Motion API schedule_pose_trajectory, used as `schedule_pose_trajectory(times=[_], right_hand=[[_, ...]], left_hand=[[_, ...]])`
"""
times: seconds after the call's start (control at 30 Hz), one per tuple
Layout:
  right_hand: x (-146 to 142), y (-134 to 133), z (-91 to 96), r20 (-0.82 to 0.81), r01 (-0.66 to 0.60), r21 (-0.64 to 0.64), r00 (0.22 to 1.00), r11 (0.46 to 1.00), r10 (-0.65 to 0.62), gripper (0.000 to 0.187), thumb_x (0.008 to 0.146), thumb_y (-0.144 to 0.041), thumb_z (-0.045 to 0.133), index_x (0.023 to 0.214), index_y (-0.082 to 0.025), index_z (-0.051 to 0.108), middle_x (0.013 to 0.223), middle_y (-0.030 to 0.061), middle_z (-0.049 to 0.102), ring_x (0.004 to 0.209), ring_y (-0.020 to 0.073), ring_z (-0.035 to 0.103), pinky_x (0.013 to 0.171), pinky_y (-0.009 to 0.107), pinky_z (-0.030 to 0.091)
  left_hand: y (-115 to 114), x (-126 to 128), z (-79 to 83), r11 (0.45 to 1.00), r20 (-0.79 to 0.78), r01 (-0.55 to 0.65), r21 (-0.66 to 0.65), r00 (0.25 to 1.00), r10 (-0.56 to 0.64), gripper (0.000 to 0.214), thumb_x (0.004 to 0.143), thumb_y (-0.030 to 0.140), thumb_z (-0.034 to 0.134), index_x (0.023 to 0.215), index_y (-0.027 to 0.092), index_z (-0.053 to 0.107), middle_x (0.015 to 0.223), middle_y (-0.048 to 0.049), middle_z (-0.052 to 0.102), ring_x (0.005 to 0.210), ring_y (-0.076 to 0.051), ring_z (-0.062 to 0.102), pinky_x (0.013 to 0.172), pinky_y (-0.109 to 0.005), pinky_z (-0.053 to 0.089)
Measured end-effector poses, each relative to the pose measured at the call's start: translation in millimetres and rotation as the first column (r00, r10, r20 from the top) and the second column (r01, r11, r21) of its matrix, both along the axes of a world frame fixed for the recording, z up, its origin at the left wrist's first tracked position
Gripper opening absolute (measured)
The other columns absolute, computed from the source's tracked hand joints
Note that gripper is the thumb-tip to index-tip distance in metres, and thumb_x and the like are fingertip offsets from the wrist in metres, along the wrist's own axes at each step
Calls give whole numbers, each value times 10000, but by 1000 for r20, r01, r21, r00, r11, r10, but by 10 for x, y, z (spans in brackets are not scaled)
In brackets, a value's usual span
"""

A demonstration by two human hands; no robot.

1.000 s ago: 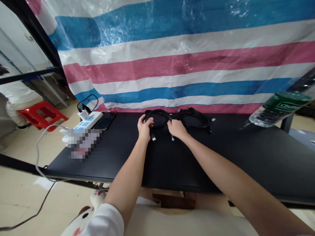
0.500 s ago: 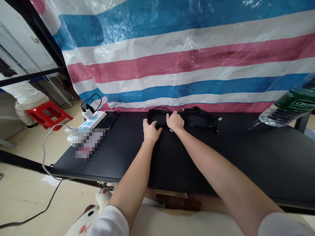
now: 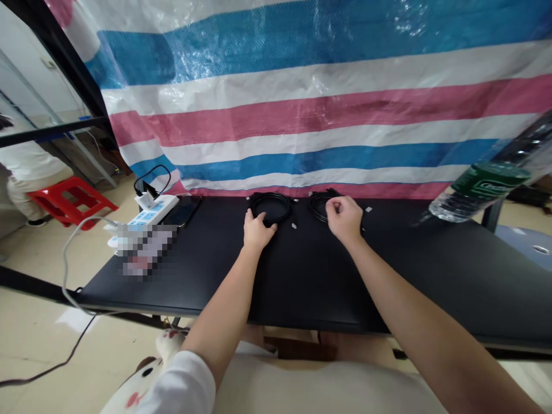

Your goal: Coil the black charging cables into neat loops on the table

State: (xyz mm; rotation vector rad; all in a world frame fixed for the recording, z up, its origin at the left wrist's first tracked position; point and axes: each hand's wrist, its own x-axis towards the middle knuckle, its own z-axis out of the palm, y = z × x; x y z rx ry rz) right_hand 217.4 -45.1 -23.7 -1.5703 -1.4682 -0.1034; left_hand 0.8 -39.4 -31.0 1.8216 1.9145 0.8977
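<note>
Two coiled black cables lie side by side at the far edge of a black table [image 3: 302,276]. My left hand [image 3: 257,230] rests on the near rim of the left coil [image 3: 271,206], fingers curled onto the cable. My right hand [image 3: 344,218] is over the right coil [image 3: 319,204], fingers bent and pinching its loops; much of that coil is hidden under the hand. A small white connector end [image 3: 294,226] lies on the table between the two hands.
A white power strip [image 3: 149,213] with a black plug and a dark phone [image 3: 183,210] sit at the table's left end. A water bottle with a green label [image 3: 483,187] is at the right. A striped tarp hangs behind. A person sits by a red stool [image 3: 69,200] at left.
My right hand has left the left coil and moved right onto the right coil. My left hand stays on the left coil, which now lies flat on the table.
</note>
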Motion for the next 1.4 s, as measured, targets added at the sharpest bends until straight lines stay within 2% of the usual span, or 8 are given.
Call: schedule_pose_trajectory(times=[0.2,0.37,0.6,0.77,1.03,1.17,1.3,1.4], right_hand=[[489,-171,-159,-28,341,9,940,940,-340,130,756,-235,458,638,-250,513,693,70,563,787,248,543,771,381,446],[690,-118,-327,-81,455,-54,885,889,-458,94,716,-236,474,691,-238,564,706,87,580,786,270,533,763,415,449],[728,-36,-369,-88,436,-256,878,863,-470,209,693,-298,551,799,-159,667,793,155,659,870,319,598,835,459,455],[751,-16,-405,-100,393,-391,881,832,-463,194,688,-370,603,728,-206,698,794,151,686,854,337,637,784,471,472],[752,0,-377,-119,370,-387,888,845,-443,273,576,-463,726,707,-225,698,828,148,682,922,363,630,807,498,469],[774,-37,-293,-295,279,-456,848,845,-440,191,560,-350,735,696,-233,670,835,100,690,915,329,639,835,481,473],[775,-20,-286,-506,225,-401,754,888,-419,163,534,-217,686,689,-208,636,749,51,662,807,269,645,810,449,495],[742,19,-293,-698,190,-202,660,961,-278,190,547,-171,624,737,-186,621,710,27,638,721,210,632,727,388,522]], left_hand=[[-44,25,54,999,-9,-54,-4,998,54,739,657,365,767,1326,160,530,1515,-220,360,1439,-359,293,1170,-449,249],[-52,18,32,997,34,-80,25,996,79,657,636,362,770,1238,208,555,1476,-184,382,1414,-376,315,1151,-510,268],[5,18,-13,993,164,-114,42,981,105,699,578,267,771,1211,154,495,1390,-176,345,1349,-321,391,1136,-440,327],[24,49,-25,996,124,-89,20,989,85,707,577,271,769,1215,178,481,1443,-180,313,1388,-346,344,1145,-453,308],[-9,91,17,991,74,-135,-5,988,135,682,614,347,753,1226,199,494,1501,-190,307,1437,-376,261,1167,-488,239],[-34,119,73,984,95,-174,-25,980,176,622,648,348,725,1211,196,509,1488,-192,322,1419,-385,289,1146,-501,266],[-59,150,111,981,92,-194,-21,976,195,582,663,338,711,1196,203,518,1469,-188,344,1400,-392,309,1132,-530,265],[-66,177,90,980,76,-200,19,977,198,603,663,347,709,1218,213,515,1465,-173,350,1399,-384,302,1128,-546,253]])
